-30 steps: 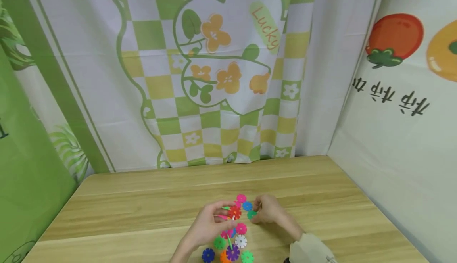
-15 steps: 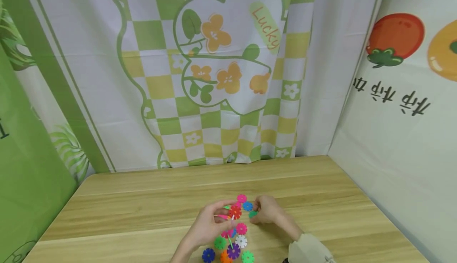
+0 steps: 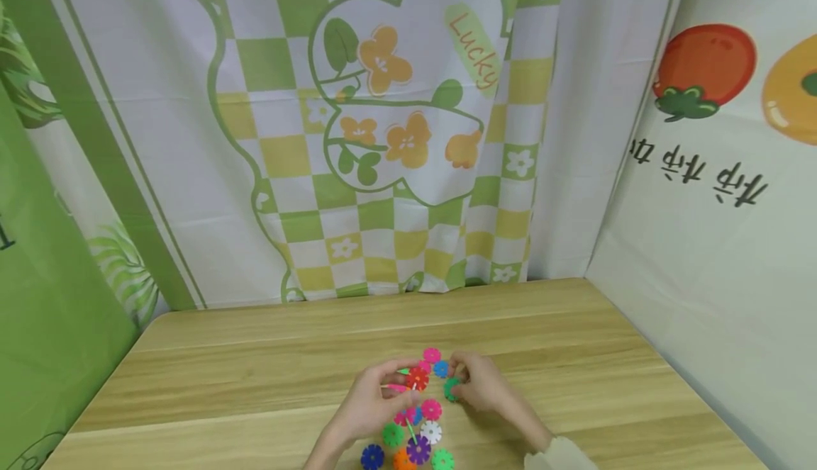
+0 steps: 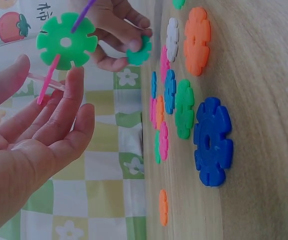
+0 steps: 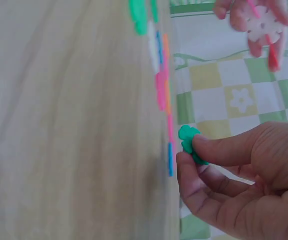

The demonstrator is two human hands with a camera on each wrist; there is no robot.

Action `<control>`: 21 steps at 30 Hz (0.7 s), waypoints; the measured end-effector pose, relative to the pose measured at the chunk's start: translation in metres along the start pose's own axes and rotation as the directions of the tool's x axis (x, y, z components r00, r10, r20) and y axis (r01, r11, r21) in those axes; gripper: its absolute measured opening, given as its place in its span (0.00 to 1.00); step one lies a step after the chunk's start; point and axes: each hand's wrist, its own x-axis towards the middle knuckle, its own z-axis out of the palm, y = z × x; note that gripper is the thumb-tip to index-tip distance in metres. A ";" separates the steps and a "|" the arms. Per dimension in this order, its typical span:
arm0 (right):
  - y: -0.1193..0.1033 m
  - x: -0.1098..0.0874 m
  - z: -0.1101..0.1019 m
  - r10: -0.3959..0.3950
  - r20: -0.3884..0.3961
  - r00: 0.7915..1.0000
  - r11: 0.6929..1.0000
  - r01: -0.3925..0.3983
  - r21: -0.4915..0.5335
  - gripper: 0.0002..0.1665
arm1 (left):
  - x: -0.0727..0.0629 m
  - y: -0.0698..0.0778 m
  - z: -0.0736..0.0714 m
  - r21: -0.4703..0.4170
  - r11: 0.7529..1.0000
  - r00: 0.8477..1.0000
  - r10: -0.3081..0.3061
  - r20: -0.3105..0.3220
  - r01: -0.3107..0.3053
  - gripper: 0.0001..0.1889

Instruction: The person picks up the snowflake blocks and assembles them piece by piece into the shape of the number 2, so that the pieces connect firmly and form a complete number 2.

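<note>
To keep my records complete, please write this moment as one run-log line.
left hand: holds joined discs; right hand: pinches teal disc; teal disc: not attached; other discs: on table

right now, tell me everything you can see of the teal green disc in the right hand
The teal green disc is a small, flat piece with a notched rim, and it looks like plastic. The right hand pinches it between thumb and fingers, which cover part of it, so its center cannot be made out. Both wrist views show it raised off the wooden table, and the right wrist view shows it tilted. It appears single, with no other piece visibly joined to it.
</note>
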 end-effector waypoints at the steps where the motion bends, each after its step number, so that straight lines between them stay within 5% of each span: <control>1: -0.001 -0.001 -0.001 -0.005 0.000 1.000 1.000 0.005 0.019 0.13 | 0.000 0.000 0.000 -0.001 1.000 1.000 0.000 0.001 0.000 0.25; 9: -0.022 -0.006 -0.012 -0.056 -0.048 0.997 0.985 0.063 0.158 0.10 | 0.000 -0.002 -0.001 0.034 0.999 1.000 -0.017 -0.015 0.018 0.25; 21: -0.040 -0.008 -0.014 -0.104 -0.112 0.988 0.986 0.117 0.117 0.05 | 0.000 0.000 -0.008 0.031 0.999 1.000 0.006 -0.012 -0.006 0.25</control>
